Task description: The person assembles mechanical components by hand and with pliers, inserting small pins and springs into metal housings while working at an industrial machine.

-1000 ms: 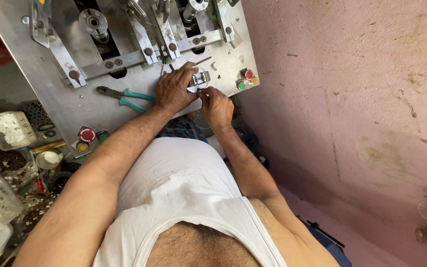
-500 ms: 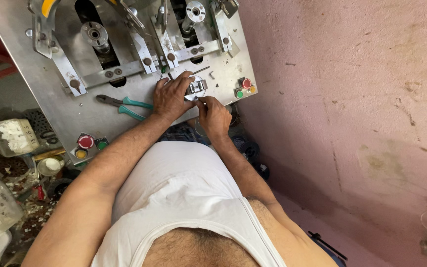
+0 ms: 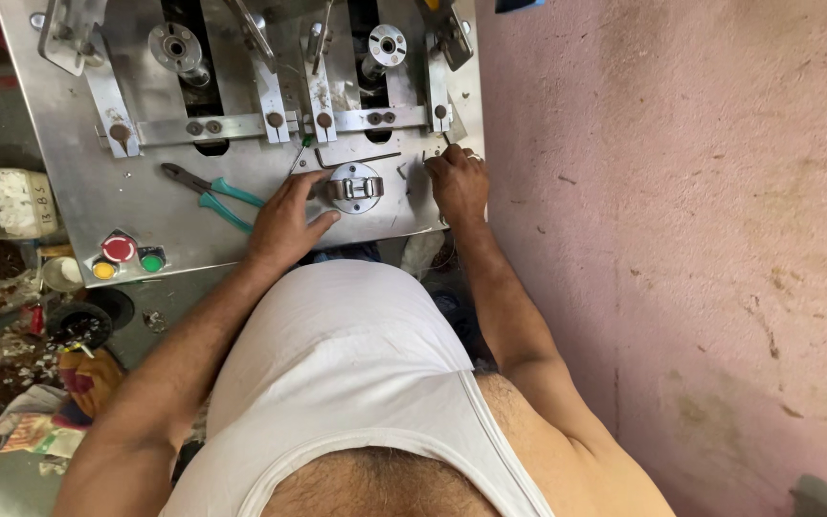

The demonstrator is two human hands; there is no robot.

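Note:
A steel machine plate (image 3: 145,206) fills the upper left of the head view. A round metal fitting (image 3: 354,187) with a clasp across it sits near the plate's front edge. My left hand (image 3: 284,222) lies on the plate, thumb and forefinger bracketing the fitting's left side. My right hand (image 3: 457,182) is at the plate's right edge, apart from the fitting. Its fingers are curled around a thin dark rod (image 3: 445,140) that sticks out above the knuckles. What else the fingers hide I cannot tell.
Teal-handled pliers (image 3: 211,194) lie on the plate left of my left hand. Red (image 3: 119,248), green (image 3: 152,260) and yellow (image 3: 102,271) buttons sit at the plate's front left corner. A box of white parts (image 3: 11,203) and clutter lie left. A pink wall (image 3: 681,239) stands right.
My right hand has left the round fitting and moved right to the plate's edge. My left hand has slid off the top of the fitting to its left side. The camera moved closer.

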